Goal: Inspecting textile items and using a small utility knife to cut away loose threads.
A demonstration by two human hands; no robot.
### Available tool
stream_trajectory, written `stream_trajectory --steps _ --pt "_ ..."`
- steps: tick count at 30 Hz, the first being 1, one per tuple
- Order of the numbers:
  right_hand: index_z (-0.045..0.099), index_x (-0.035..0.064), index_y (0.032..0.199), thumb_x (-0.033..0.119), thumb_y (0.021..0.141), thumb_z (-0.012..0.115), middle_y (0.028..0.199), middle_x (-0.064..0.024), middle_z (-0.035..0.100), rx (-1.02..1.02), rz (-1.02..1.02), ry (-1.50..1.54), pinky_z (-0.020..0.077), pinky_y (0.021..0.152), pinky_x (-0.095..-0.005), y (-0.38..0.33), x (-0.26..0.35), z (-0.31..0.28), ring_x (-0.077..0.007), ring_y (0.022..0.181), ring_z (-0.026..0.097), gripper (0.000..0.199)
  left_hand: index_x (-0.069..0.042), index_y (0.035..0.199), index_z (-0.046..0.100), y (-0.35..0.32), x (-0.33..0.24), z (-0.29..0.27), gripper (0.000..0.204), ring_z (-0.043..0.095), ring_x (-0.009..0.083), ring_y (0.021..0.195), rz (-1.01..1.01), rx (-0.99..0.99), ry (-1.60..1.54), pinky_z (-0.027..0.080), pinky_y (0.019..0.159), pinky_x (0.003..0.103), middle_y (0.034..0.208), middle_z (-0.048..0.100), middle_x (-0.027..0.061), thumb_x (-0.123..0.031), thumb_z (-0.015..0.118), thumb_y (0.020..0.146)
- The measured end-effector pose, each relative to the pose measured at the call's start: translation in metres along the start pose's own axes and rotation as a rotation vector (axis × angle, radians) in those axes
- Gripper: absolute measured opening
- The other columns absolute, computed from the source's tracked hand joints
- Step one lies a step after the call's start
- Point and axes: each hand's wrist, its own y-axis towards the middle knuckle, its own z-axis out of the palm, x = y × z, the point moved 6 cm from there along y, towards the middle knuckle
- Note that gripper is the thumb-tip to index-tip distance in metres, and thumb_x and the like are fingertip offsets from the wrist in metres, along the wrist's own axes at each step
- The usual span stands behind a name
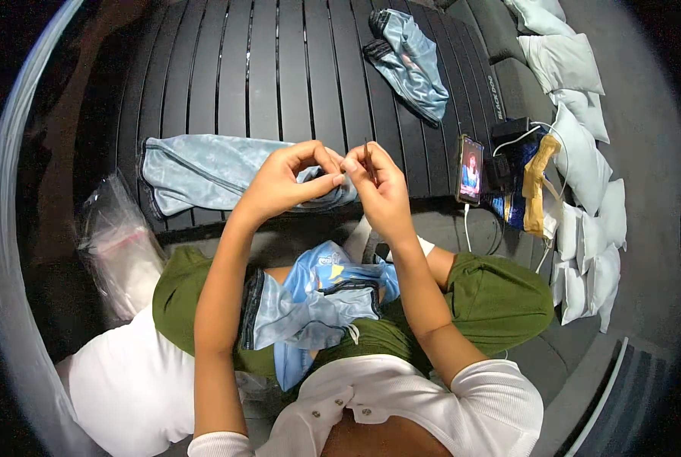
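Above the near edge of the black slatted table (291, 76), my two hands meet fingertip to fingertip. My left hand (295, 179) is closed in a pinch; what lies between its fingertips is too small to make out. A thin, dark, pointed tool (369, 161) stands up from my right hand (384, 194), whose fingers are closed on it. Right under the hands, a pale blue cloth piece with dark edging (196, 171) stretches leftward over the table, its right end bunched. Similar pale blue cloth (302, 316) lies in my lap over a brighter blue printed plastic bag (329, 266).
Another blue cloth piece (413, 65) lies at the table's far right. A lit phone (470, 171) with a white cable stands at the right edge, beside a dark box (511, 128). Several white pillow-like packets (580, 160) line the right. A clear plastic bag (119, 244) sits left.
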Motion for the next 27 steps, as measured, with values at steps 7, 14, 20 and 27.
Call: stream_trajectory --steps 7,14,20,27 --pt "0.051 0.005 0.085 0.014 0.089 0.051 0.07 0.0073 0.043 0.01 0.103 0.087 0.0252 0.049 -0.0146 -0.002 -0.008 -0.002 0.0012 0.057 0.033 0.01 0.002 0.081 0.06 -0.003 0.004 -0.002 0.006 0.058 0.0141 0.085 -0.164 0.022 -0.163 0.046 0.074 0.024 0.088 0.061 0.0072 0.0 0.063 0.075" --pt "0.052 0.0059 0.086 0.018 0.089 0.051 0.064 0.0086 0.042 0.005 0.15 0.143 0.023 0.044 -0.0156 -0.001 -0.012 -0.002 0.0013 0.051 0.031 0.012 0.002 0.094 0.064 -0.002 -0.001 -0.003 0.02 0.058 0.0166 0.087 -0.146 0.07 -0.138 0.047 0.078 0.027 0.095 0.06 0.0098 0.001 0.063 0.074" --pt "0.052 0.005 0.092 0.02 0.089 0.05 0.069 0.0048 0.045 0.036 0.214 0.205 0.0247 0.043 -0.016 0.0 -0.018 -0.007 -0.0005 0.048 0.032 0.016 0.002 0.096 0.064 -0.003 -0.003 -0.004 0.023 0.058 0.0177 0.089 -0.13 0.054 -0.1 0.048 0.079 0.028 0.097 0.059 0.011 0.001 0.063 0.074" --pt "0.049 0.0044 0.101 0.023 0.09 0.049 0.075 0.0017 0.048 0.03 0.364 0.115 0.0302 0.044 -0.0166 -0.009 -0.037 -0.033 -0.0024 0.051 0.038 0.021 0.001 0.098 0.063 -0.003 -0.006 -0.008 0.026 0.058 0.0183 0.091 -0.133 0.053 -0.094 0.048 0.08 0.029 0.101 0.058 0.0116 0.001 0.064 0.072"
